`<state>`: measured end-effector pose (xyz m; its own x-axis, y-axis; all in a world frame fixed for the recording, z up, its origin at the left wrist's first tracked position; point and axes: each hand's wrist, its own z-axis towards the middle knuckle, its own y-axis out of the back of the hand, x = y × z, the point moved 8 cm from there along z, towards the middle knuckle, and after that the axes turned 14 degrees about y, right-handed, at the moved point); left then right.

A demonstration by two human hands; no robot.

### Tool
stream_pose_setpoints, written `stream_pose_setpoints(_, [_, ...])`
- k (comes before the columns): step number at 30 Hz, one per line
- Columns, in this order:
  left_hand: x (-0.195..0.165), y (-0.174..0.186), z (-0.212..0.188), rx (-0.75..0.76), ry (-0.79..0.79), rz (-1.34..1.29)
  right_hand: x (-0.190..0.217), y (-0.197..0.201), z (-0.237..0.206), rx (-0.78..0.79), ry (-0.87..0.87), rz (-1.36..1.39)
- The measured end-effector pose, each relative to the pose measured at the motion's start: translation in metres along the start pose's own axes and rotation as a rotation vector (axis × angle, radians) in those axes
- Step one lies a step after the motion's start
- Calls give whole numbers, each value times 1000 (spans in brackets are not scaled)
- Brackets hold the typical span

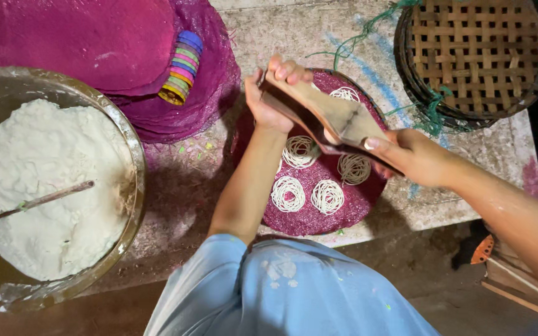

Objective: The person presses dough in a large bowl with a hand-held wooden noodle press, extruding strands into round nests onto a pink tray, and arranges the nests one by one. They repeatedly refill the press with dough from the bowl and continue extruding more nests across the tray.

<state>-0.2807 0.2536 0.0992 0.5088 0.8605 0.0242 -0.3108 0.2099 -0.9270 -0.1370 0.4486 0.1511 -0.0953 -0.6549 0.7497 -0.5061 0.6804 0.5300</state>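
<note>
Both hands grip a wooden noodle press [328,118]: the left hand [268,99] wraps its fingers around the far end, the right hand [409,155] around the near end. The press is above a round pink mat [319,218] with white noodle nests [288,193] on it. A big metal bowl [133,149] of white dough [45,186] sits to the left on the worktop [182,180].

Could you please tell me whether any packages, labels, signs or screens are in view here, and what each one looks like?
None are in view: no package, label, sign or screen.
The nearest to one is a stack of coloured rings, lying on the magenta mesh mats at the upper left; it is unpackaged.
Both hands, left hand and right hand, hold a wooden press over the round magenta mat with white noodle coils.
</note>
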Motion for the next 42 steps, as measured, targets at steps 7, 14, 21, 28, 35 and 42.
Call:
stream_pose_setpoints(7, [-1,61,0,-302,391,311,-19,-5,12,-60,22,203])
stream_pose_setpoints(14, [22,98,-80,-686,958,1101,-38,-3,15,-106,15,125])
stream_pose_setpoints(21, [0,27,-91,-431,691,2075,-55,12,8,-227,128,269])
stream_pose_setpoints(28, [20,-6,-17,-228,365,267,-57,-16,-24,83,37,533])
stream_pose_setpoints(35, [67,12,48,-88,225,1,-67,26,-27,-47,-102,224])
stream_pose_setpoints(42, [54,37,40,-73,243,-52,-61,12,-17,-118,-78,94])
